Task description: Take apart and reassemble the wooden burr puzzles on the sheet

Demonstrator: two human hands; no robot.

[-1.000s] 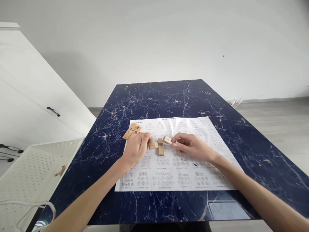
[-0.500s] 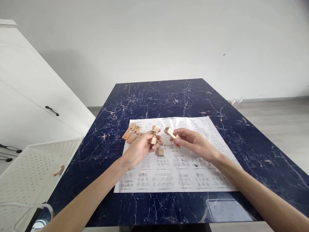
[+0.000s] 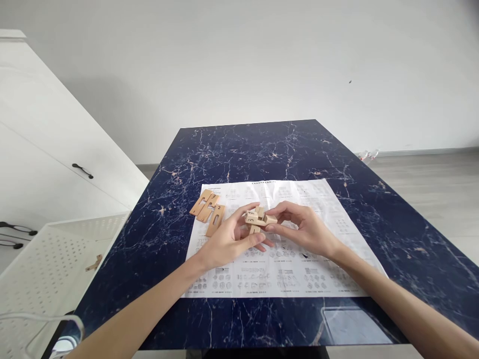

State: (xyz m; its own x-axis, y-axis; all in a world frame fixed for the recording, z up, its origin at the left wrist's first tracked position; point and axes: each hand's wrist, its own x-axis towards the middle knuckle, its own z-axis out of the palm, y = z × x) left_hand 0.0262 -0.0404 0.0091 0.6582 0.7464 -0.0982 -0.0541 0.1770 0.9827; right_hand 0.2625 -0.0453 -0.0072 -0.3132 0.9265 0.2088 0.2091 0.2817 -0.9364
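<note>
My left hand [image 3: 224, 243] is closed around a pale notched wooden puzzle block [image 3: 254, 230], its fingers partly beneath it. My right hand [image 3: 305, 227] pinches the right end of another notched puzzle block [image 3: 270, 220], which has writing on its left end. The two blocks meet crosswise just above the instruction sheet [image 3: 292, 269]; how deeply they interlock I cannot make out. Left of my left hand lie flat slotted wooden pieces marked with numbers: one marked 2 [image 3: 213, 226], one marked 3 [image 3: 207, 212] and another [image 3: 198, 205] at the far left.
The printed sheet covers the near middle of the dark blue marbled table [image 3: 247, 149]. To the left, a white perforated surface [image 3: 60, 254] holds a small wooden piece [image 3: 94, 263]. A white cable [image 3: 41, 316] runs at the lower left, below a white cabinet [image 3: 48, 129].
My hands have come together, bringing the two blocks into contact. The left hand has moved right and turned, uncovering the slotted piece marked 2. The loose block on the sheet no longer shows.
</note>
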